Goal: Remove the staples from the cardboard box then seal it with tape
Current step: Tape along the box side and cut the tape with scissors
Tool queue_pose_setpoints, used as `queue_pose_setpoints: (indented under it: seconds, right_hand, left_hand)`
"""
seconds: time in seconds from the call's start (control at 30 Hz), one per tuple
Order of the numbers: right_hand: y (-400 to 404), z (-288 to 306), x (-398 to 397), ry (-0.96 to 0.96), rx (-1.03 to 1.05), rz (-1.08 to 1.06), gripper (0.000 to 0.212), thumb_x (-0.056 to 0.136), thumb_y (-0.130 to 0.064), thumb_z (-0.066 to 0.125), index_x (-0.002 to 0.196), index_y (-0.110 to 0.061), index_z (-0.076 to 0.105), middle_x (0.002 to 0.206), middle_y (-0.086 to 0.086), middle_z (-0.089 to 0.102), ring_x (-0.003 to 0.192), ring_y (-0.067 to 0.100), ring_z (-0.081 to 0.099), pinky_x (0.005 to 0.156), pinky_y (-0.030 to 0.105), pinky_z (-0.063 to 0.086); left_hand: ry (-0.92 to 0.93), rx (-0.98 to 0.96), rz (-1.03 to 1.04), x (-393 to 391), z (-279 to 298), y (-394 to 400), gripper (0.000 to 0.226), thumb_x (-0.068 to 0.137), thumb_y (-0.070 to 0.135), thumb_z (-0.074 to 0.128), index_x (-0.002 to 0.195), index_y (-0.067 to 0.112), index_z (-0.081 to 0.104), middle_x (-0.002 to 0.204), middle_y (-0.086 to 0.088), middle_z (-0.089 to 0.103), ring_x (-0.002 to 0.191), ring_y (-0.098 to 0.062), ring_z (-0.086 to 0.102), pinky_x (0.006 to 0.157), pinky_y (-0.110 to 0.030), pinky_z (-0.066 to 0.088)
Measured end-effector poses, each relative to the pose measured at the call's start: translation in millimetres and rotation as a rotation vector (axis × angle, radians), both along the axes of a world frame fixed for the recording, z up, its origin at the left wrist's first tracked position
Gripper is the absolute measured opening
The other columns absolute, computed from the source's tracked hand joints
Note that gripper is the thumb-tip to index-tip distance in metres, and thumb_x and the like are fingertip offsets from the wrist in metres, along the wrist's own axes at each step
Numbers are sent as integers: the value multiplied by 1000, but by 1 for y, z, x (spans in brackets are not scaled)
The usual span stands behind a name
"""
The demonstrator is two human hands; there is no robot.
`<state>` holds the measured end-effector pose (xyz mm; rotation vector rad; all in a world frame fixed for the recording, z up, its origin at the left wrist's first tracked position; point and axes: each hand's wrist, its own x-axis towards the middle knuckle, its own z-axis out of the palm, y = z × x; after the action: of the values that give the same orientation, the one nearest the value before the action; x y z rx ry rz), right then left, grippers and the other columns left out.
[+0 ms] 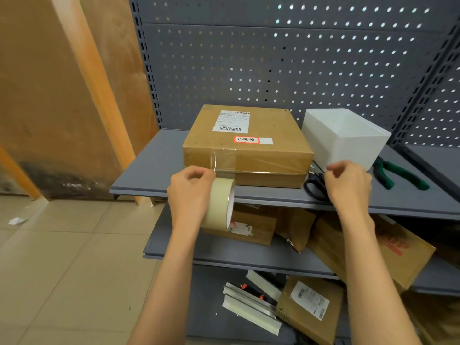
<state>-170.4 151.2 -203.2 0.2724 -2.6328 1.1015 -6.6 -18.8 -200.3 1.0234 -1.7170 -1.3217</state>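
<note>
One flat brown cardboard box [246,143] is seen lying on the upper grey metal shelf [154,168], close to its front edge, with a white barcode label [231,121] and a red-bordered handwritten sticker [246,139] on its top face. Clear tape is stretched over the box's front left corner and down its front face, and this strip is joined to a roll of beige packing tape [220,202] held just in front of the shelf edge. The roll is gripped by the left hand [190,192], whose fingers are curled around it with the thumb and fingertips near the strip. The right hand [348,183] is held at the box's right front corner with curled fingers, thumb and forefinger brought together in a pinch; what is pinched cannot be made out. Black-handled scissors [315,186] are partly covered by that hand. A white rectangular open tub [346,138] stands just right of the box, and green-handled pliers [398,174] lie further right. Behind everything a grey perforated back panel [298,58] rises. More cardboard parcels [254,225] are stacked on the lower shelf.
</note>
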Motion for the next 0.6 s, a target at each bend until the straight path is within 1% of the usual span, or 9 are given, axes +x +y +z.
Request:
queue_pose_setpoints:
  seconds: [0.07,0.17,0.27,0.3,0.37,0.43,0.5,0.57,0.6]
  right_hand:
    - [2,-8,-1,-77,124,44,23,88,-16,60,104,0,66,103,19,63,91,30,53,68,27,35]
    - [-1,-14,2,-112,214,39,33,85,-19,65,109,4,60,110,23,56,100,35,51,68,32,36]
    - [-3,-12,9,-104,250,22,34,90,-16,59,113,9,53,119,26,47,110,38,45,81,39,39]
    - [-2,-12,10,-96,272,27,32,92,-15,56,112,10,52,119,27,45,110,39,43,82,39,39]
    - [2,-13,8,-89,286,31,30,94,-15,52,109,11,52,118,29,46,108,41,44,79,39,37]
    - [7,-12,7,-79,249,18,30,96,-17,49,109,11,51,116,31,48,105,43,46,75,39,35]
    - [12,-6,6,-59,144,16,32,97,-21,45,111,7,48,113,28,53,101,41,50,69,36,33]
    - [13,4,8,-36,-49,102,31,98,-26,44,114,0,47,111,20,57,94,30,54,66,29,37]
    - [12,9,10,-24,-144,181,32,97,-28,46,116,-3,48,108,13,59,89,20,55,62,22,40]
  left_hand:
    - [9,7,0,0,-1,0,8,83,22,63,83,19,71,78,14,64,74,-2,54,59,-19,37]
    - [16,10,2,0,-2,0,8,83,22,63,83,19,71,78,13,64,74,-3,54,60,-20,38]
    - [24,9,-5,0,-2,1,9,84,21,62,84,17,70,78,12,64,74,-3,54,60,-21,38]
    - [25,11,-6,0,-2,2,9,84,21,62,84,17,70,78,12,63,73,-3,54,59,-21,38]
    - [29,27,-8,-1,-2,2,8,84,21,62,84,18,69,77,12,63,72,-4,53,59,-21,38]
    - [33,40,-9,-1,-2,2,7,84,21,62,83,18,69,79,12,63,74,-4,54,60,-22,39]
    - [31,40,-8,-1,-3,1,7,84,21,62,82,19,69,80,11,63,74,-4,53,60,-23,40]
    - [19,25,-4,-1,-3,2,7,84,22,62,82,20,68,79,13,62,73,-4,53,60,-23,39]
    - [11,11,-1,-1,-3,2,8,84,23,62,82,20,68,78,14,61,73,-3,52,60,-22,39]
